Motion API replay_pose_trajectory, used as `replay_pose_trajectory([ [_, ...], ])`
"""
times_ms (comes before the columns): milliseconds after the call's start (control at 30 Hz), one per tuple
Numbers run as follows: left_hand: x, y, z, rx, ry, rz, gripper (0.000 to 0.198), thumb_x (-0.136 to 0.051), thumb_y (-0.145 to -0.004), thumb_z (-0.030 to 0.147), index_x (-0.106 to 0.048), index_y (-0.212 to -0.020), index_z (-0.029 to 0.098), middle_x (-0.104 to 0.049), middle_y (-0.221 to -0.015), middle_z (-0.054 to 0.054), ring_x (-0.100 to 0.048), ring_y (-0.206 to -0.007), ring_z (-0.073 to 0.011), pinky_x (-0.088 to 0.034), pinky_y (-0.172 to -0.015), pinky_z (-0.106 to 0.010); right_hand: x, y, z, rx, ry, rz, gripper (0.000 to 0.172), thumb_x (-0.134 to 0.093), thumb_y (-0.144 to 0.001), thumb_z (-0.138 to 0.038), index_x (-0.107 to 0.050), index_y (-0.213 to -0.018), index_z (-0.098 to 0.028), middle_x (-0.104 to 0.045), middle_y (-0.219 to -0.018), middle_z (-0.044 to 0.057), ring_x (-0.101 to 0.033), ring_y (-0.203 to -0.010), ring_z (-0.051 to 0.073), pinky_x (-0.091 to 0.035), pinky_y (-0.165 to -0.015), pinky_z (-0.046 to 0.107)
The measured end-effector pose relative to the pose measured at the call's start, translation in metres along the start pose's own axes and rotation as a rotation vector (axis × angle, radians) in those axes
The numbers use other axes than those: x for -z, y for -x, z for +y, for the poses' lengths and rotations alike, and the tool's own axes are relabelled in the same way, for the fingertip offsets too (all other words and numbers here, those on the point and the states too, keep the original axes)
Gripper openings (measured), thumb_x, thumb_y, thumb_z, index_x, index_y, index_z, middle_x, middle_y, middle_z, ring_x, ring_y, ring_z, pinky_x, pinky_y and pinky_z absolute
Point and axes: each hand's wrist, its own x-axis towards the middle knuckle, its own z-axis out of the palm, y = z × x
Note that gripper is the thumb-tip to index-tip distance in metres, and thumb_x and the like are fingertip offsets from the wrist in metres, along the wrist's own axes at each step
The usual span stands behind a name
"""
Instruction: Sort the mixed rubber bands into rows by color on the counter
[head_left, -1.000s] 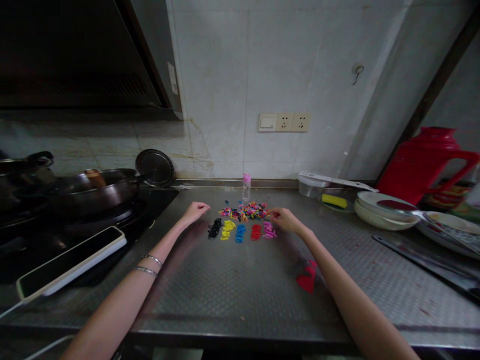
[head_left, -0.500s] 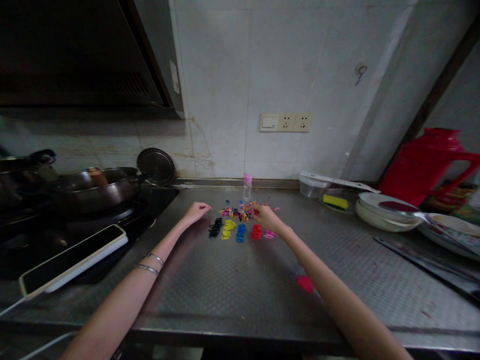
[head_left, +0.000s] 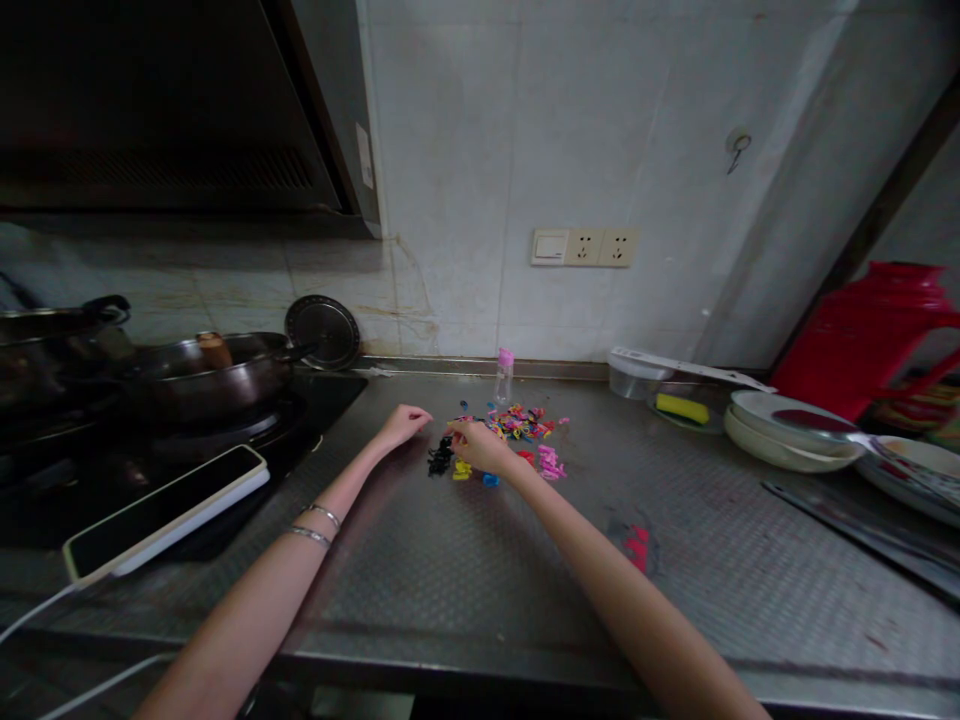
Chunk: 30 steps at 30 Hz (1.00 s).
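Note:
My right hand is closed in a pinch above the black and yellow groups; what its fingertips hold is too small to make out. To the left, my left hand rests by the counter with its fingers pressed together, their contents unclear. A mixed pile of small coloured bands lies beyond my right hand. Nearer are sorted groups: black bands, yellow bands, blue bands, red bands and pink bands. My right hand partly covers the yellow and blue groups.
Behind the pile stands a clear bottle with a pink cap. A clear bag with red marks lies on the steel counter. A phone and a pan are left; a yellow sponge, bowls and red thermos are right.
My right hand has moved left from the mixed pile to the black and yellow groups. My left hand stays almost in place. The whole view has shifted slightly.

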Motion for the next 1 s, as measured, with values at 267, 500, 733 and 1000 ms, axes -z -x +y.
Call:
replay_pose_trajectory([
  [267, 0.002, 0.006, 0.007, 0.033, -0.003, -0.005, 0.027, -0.051, -0.069, 0.029, -0.069, -0.079, 0.011, -0.063, -0.059, -0.004, -0.053, -0.054, -0.0134, -0.037, -0.053, -0.022, 0.054, 0.038, 0.046, -0.07, -0.056, 0.125, 0.032, -0.045, -0.072, -0.012, -0.063, -0.098, -0.014, -0.066, -0.086, 0.006, -0.057, -0.073, 0.013, -0.041, -0.068, 0.02],
  [500, 0.003, 0.009, 0.016, 0.074, -0.016, -0.021, 0.027, -0.051, -0.068, 0.028, -0.069, -0.079, 0.011, -0.062, -0.057, -0.002, -0.051, -0.051, -0.0118, -0.035, -0.049, -0.02, 0.092, 0.093, 0.098, -0.173, -0.026, -0.003, 0.025, -0.047, -0.066, -0.012, -0.068, -0.08, -0.014, -0.065, -0.071, 0.002, -0.056, -0.064, 0.012, -0.04, -0.059, 0.018],
  [733, 0.001, 0.008, 0.016, 0.084, -0.012, -0.031, 0.027, -0.051, -0.068, 0.027, -0.068, -0.08, 0.011, -0.062, -0.057, -0.002, -0.051, -0.052, -0.0117, -0.036, -0.05, -0.02, 0.091, 0.111, 0.103, -0.222, -0.091, -0.1, 0.033, -0.044, -0.059, -0.007, -0.069, -0.079, -0.014, -0.066, -0.072, 0.002, -0.057, -0.064, 0.012, -0.041, -0.059, 0.018],
  [1000, 0.0, 0.005, 0.007, 0.057, -0.012, -0.027, 0.029, -0.051, -0.069, 0.03, -0.068, -0.08, 0.01, -0.062, -0.059, -0.003, -0.052, -0.053, -0.0118, -0.036, -0.052, -0.021, 0.082, 0.107, 0.106, -0.228, -0.064, -0.124, 0.034, -0.042, -0.059, -0.006, -0.069, -0.078, -0.013, -0.066, -0.066, 0.001, -0.055, -0.059, 0.011, -0.039, -0.054, 0.017],
])
